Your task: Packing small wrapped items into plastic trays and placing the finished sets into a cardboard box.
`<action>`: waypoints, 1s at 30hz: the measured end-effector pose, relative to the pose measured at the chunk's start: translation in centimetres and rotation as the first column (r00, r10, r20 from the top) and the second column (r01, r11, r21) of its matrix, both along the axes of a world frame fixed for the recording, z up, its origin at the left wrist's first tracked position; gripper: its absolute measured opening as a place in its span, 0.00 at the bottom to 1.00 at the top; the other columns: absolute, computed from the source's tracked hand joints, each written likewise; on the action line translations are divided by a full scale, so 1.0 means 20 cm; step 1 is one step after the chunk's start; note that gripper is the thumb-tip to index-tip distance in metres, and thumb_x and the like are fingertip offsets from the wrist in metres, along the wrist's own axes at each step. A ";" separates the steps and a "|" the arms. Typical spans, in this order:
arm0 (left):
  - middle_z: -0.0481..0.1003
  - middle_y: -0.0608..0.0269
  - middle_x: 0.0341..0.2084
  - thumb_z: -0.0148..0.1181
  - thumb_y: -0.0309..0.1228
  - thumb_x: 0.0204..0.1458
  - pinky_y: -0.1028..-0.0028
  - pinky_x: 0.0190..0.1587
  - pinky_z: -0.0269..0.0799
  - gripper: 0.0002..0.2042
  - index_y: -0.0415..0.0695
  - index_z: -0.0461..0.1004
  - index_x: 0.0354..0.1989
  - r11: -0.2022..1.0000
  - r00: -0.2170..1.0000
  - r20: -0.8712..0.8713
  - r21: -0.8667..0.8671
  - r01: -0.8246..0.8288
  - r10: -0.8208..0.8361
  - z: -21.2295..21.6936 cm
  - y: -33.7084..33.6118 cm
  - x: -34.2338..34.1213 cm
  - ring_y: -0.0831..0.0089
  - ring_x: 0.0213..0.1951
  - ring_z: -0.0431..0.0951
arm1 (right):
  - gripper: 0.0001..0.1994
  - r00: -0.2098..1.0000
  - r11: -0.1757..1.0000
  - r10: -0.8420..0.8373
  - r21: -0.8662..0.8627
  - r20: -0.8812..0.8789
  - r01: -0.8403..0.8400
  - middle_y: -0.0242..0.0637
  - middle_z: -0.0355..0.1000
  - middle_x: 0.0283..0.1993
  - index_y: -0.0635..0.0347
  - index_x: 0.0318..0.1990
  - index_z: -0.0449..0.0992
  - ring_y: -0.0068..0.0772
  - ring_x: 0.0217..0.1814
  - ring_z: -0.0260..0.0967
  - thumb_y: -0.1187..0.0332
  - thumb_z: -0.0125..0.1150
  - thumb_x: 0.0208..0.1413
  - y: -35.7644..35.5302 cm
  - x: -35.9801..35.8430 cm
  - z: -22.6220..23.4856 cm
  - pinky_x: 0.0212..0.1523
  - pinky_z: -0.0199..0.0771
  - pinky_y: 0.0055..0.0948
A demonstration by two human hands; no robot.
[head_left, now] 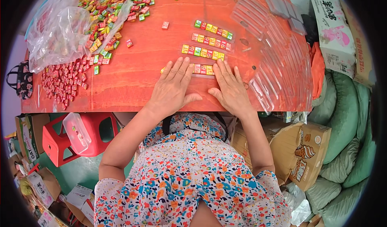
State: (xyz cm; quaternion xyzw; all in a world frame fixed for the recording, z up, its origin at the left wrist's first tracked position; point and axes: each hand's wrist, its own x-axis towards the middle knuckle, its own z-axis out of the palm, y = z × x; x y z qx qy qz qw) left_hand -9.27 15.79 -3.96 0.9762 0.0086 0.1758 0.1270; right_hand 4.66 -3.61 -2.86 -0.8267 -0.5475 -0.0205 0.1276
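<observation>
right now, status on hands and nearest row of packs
Left hand open over left part of nearest row; right hand open at right end. Three more rows beyond. Loose packs heaped well left.

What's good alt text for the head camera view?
A person's bare left hand and right hand are palms-down over the nearest row of small rectangular multicoloured packets, one of four on a red wooden table. Loose packets are heaped at left; clear ridged plastic trays overlap at right.

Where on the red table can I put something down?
Bare tabletop lies between the red packs and left hand; a smaller patch, between left hand and right hand. Crowded: upper left, plastic bag and mixed packs; right side, clear trays.
</observation>
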 end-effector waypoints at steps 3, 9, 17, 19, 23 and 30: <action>0.69 0.43 0.58 0.62 0.46 0.54 0.56 0.62 0.64 0.31 0.35 0.67 0.59 0.991 0.993 0.053 -0.089 -0.099 0.104 0.02 0.06 0.02 0.49 0.59 0.69 | 0.31 0.991 0.985 -0.105 0.131 -0.088 0.116 0.52 0.63 0.67 0.66 0.66 0.63 0.51 0.71 0.59 0.56 0.59 0.61 0.02 0.01 0.05 0.69 0.57 0.48; 0.75 0.53 0.32 0.65 0.31 0.51 0.60 0.41 0.74 0.11 0.39 0.75 0.40 0.958 0.966 0.033 -0.138 -0.251 0.258 0.07 0.08 0.10 0.54 0.37 0.76 | 0.21 0.834 0.863 -0.357 0.191 -0.421 0.467 0.50 0.77 0.42 0.70 0.57 0.70 0.50 0.40 0.77 0.69 0.62 0.59 0.06 0.02 0.08 0.43 0.78 0.41; 0.78 0.56 0.31 0.66 0.31 0.50 0.60 0.37 0.75 0.11 0.43 0.78 0.41 0.794 0.933 -0.026 -0.517 -0.320 0.360 0.13 0.10 0.11 0.57 0.35 0.79 | 0.19 0.332 0.723 -0.169 0.112 -0.928 0.682 0.36 0.76 0.32 0.69 0.54 0.70 0.19 0.26 0.73 0.74 0.65 0.57 0.06 0.03 0.05 0.23 0.75 0.20; 0.78 0.56 0.32 0.66 0.31 0.51 0.61 0.37 0.75 0.12 0.42 0.78 0.42 0.745 0.932 -0.063 -0.584 -0.323 0.356 0.17 0.13 0.18 0.57 0.34 0.79 | 0.18 0.311 0.700 -0.127 0.137 -0.942 0.701 0.35 0.76 0.31 0.69 0.54 0.70 0.18 0.26 0.72 0.74 0.65 0.57 0.08 0.07 0.08 0.23 0.74 0.19; 0.78 0.50 0.33 0.66 0.32 0.51 0.59 0.39 0.75 0.14 0.38 0.77 0.44 0.739 0.934 -0.084 -0.589 -0.327 0.346 0.15 0.22 0.34 0.53 0.34 0.80 | 0.17 0.394 0.691 -0.183 0.168 -0.901 0.703 0.36 0.76 0.31 0.69 0.52 0.71 0.20 0.26 0.74 0.73 0.65 0.57 0.17 0.20 0.09 0.23 0.75 0.21; 0.79 0.44 0.34 0.67 0.33 0.51 0.57 0.40 0.75 0.18 0.33 0.76 0.45 0.774 0.940 -0.110 -0.542 -0.329 0.322 0.03 0.23 0.35 0.51 0.36 0.81 | 0.19 0.610 0.728 -0.360 0.197 -0.706 0.657 0.41 0.77 0.33 0.70 0.52 0.72 0.25 0.28 0.77 0.69 0.66 0.57 0.21 0.18 0.04 0.25 0.81 0.26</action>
